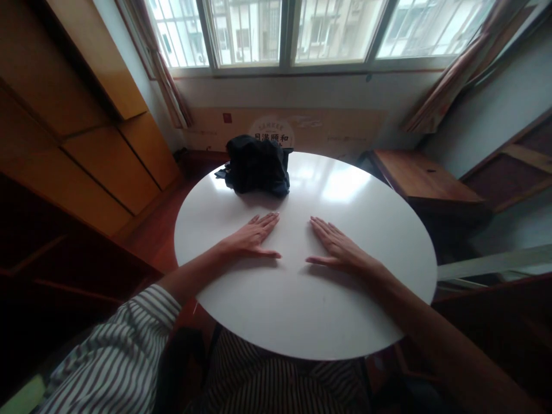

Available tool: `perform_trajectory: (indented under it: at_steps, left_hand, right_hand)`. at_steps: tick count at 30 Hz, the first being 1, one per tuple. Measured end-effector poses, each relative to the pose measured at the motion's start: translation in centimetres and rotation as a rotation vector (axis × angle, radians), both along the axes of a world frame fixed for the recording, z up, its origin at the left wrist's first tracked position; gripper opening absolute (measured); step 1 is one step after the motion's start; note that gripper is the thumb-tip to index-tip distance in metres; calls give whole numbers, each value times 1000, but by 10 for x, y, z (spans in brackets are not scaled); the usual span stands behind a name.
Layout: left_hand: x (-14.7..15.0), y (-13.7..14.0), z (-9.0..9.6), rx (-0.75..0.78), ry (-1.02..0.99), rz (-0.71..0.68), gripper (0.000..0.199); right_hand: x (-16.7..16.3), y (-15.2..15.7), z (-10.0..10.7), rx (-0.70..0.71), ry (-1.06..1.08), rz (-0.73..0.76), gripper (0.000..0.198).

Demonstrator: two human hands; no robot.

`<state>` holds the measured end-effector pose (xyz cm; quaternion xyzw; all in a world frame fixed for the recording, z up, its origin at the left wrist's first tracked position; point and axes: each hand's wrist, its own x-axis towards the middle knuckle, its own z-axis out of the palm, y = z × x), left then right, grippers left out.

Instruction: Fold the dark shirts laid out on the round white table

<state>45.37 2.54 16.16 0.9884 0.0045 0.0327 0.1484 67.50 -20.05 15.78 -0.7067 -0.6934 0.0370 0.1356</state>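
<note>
My left hand [254, 236] lies palm down on the white round table [276, 310], thumb stretched away from the fingers. Opposite it, my right hand [334, 244] rests flat on the same top, its thumb also apart. A strip of bare tabletop separates the two hands, and neither holds anything. Beyond my left hand sits a crumpled black bag or cloth bundle [259, 167] near the table's far edge. It touches neither hand, and what it may contain is hidden.
A wooden desk [422, 175] stands behind the table on the right. Wooden cabinets [107, 167] line the left side. A long flat cardboard box [345, 129] leans on the wall below the window [332, 31]. Curtains [457, 86] hang at both sides.
</note>
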Motion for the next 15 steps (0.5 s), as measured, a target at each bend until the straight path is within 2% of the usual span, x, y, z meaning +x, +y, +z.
perform_trajectory:
  at_steps: [3,15]
  left_hand:
    - [1,-1,-3,33,39,8,114]
    - [1,-2,-2,64,57,24,115]
  right_hand:
    - [0,0,-3,-58,-26,-3,116]
    - [-8,2,-2,-88,-54,-33,118]
